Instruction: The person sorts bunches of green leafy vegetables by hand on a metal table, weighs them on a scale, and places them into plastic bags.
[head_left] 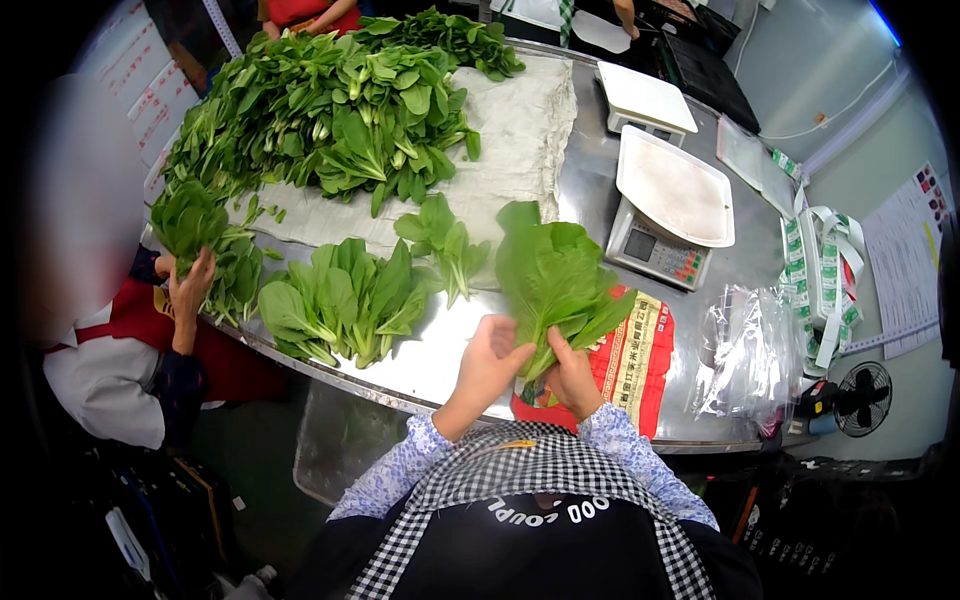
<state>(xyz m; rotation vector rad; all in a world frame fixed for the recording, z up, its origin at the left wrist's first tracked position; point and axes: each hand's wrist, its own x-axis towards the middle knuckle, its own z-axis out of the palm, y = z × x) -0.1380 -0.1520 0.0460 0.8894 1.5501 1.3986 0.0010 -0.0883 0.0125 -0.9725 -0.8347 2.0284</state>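
In front of me, both my hands hold a bunch of leafy greens (552, 275) upright above the table's near edge. My left hand (488, 362) closes on its stem end from the left, thumb reaching toward the stalks. Opposite it, my right hand (573, 376) grips the stalks with thumb and fingers. Beneath the bunch lies a red and yellow printed sack (640, 365). To the left, a loose pile of greens (345, 300) rests on bare metal, with a smaller bunch (445, 245) just beyond it.
A large heap of greens (320, 110) covers a pale cloth (520, 120) at the far left. Two scales (655, 250) (645, 97) stand at the right, near clear plastic bags (745, 350) and a roll of labels (820, 270). A co-worker's hand (190, 285) holds greens at the left.
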